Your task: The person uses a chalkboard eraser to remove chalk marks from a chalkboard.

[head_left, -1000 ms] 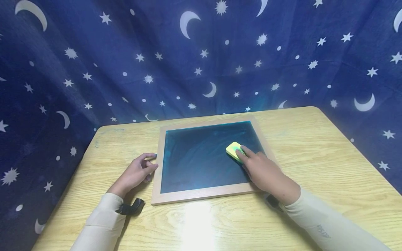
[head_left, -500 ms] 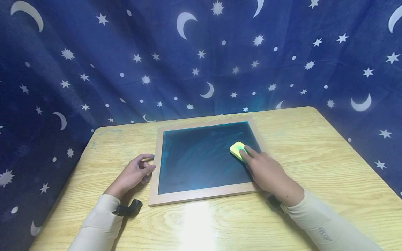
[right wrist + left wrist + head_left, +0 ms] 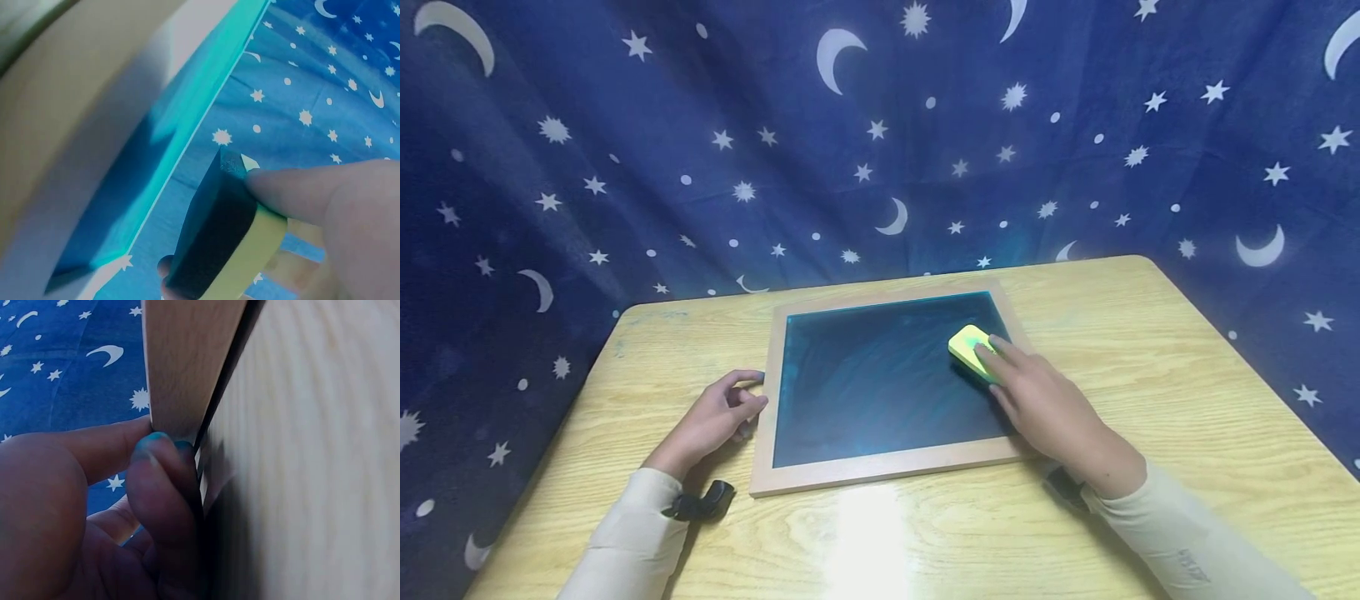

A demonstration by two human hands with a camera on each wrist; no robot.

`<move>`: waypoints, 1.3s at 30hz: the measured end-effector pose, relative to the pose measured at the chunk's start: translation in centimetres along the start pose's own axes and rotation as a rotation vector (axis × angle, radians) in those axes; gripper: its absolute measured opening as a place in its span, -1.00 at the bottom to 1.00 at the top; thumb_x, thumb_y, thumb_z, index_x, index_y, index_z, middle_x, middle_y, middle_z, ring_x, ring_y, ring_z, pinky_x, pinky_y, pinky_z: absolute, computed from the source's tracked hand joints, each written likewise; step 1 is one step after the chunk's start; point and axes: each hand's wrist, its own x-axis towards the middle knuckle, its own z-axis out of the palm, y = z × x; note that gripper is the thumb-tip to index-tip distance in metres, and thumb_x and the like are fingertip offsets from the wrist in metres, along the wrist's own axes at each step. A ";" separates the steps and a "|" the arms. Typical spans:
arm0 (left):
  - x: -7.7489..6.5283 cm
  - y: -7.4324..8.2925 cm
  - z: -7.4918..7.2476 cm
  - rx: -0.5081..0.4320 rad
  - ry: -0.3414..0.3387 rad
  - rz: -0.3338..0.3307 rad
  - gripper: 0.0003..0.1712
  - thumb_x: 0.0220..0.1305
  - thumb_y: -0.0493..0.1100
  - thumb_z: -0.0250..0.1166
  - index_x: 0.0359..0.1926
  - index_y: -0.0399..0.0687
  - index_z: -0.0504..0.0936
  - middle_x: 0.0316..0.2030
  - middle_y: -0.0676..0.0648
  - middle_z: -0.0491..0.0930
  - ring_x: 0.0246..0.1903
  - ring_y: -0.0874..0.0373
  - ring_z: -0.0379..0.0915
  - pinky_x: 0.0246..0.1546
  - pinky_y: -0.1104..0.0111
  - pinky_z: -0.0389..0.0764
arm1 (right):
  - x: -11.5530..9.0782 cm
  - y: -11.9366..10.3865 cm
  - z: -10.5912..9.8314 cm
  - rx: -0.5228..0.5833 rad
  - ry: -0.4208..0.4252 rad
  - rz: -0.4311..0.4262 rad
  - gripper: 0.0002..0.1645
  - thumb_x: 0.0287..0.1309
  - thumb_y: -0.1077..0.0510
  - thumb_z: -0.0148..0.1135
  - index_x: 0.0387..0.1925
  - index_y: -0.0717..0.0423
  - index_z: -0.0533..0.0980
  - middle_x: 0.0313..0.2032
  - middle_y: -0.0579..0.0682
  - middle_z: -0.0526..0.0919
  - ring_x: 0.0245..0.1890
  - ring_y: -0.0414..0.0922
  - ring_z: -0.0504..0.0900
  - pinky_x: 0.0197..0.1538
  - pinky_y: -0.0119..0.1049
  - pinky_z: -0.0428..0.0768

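My right hand (image 3: 1048,400) holds a yellow chalkboard eraser (image 3: 968,343) by its sides, over the right part of a wood-framed blackboard (image 3: 872,383). In the right wrist view the dark felt face of the eraser (image 3: 215,231) shows, tilted and apart from the board, with the thumb against one side. My left hand (image 3: 711,421) is at the left side of the frame, fingers loosely bent and fingertips right at the edge. The left wrist view has bluish chalk-stained fingertips (image 3: 153,440) by the frame (image 3: 190,362). Faint smears cover the dark surface.
The blackboard lies flat on a wood-grain table (image 3: 1120,333), with bluish smudges at the table's far left corner. A dark blue curtain (image 3: 790,100) with white moons and stars hangs behind and at the sides. Black wrist cameras are strapped to both forearms.
The right hand has moved slightly right and up with the eraser, whose front edge has tipped up from the board. My left hand stays at the frame; the head view has shifted slightly.
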 end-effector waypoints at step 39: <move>0.3 -0.1 0.0 0.011 -0.003 0.004 -0.40 0.44 -0.16 0.21 0.38 -0.26 0.25 -0.34 -0.08 0.55 -0.53 0.14 0.45 -0.48 0.31 0.57 | 0.3 4.5 -1.3 0.050 0.075 0.102 -0.43 0.34 0.23 0.16 0.36 0.19 0.38 0.29 0.36 0.43 0.18 0.41 0.49 0.17 0.33 0.46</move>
